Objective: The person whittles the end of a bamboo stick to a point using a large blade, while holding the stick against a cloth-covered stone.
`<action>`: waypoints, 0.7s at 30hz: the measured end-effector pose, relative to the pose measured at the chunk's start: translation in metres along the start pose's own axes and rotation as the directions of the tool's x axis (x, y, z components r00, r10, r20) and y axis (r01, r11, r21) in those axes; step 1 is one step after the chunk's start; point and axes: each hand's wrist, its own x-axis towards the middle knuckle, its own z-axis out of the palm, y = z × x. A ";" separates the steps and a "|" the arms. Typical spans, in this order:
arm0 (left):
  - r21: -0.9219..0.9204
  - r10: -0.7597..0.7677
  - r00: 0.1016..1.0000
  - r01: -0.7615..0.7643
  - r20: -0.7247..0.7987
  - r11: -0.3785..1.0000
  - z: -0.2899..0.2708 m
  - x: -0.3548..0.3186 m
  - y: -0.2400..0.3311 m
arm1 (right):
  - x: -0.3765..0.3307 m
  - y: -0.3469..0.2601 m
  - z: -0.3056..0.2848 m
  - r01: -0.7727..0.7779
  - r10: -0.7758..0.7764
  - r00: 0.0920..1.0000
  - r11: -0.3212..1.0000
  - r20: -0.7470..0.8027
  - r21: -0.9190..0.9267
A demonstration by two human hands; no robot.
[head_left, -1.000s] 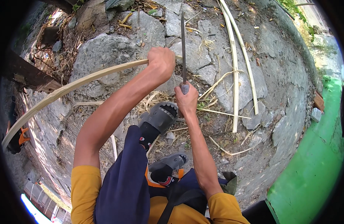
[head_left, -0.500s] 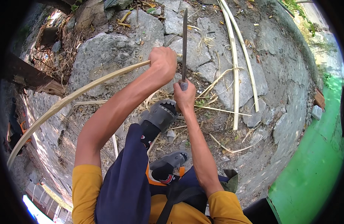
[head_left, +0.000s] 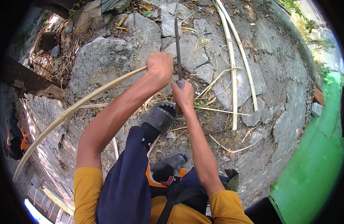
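My left hand (head_left: 160,66) is closed around one end of a long pale bamboo strip (head_left: 78,101), which bends away to the lower left. My right hand (head_left: 182,95) grips the handle of a long dark knife (head_left: 178,48), its blade pointing away from me. The blade stands right beside the left hand, at the strip's held end; the exact contact is hidden by the fingers. Below the hands is my grey shoe (head_left: 159,118), on the bent leg, with a second shoe (head_left: 169,162) nearer to me.
Two long pale strips (head_left: 233,82) lie on the cracked stone ground at right, with thin shavings (head_left: 213,84) around them. A dark wooden beam (head_left: 32,80) juts in at left. A green surface (head_left: 310,156) runs along the right. Someone in dark clothing (head_left: 17,143) is at far left.
Both hands and the knife have shifted slightly left. The bamboo strip's far end has dropped a little, and the blade tilts somewhat more to the left.
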 end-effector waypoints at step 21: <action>0.061 -0.139 0.990 0.139 -0.005 0.988 0.024 -0.008 0.032 | 0.001 -0.008 -0.002 0.107 -0.105 0.991 0.994 -0.079 0.026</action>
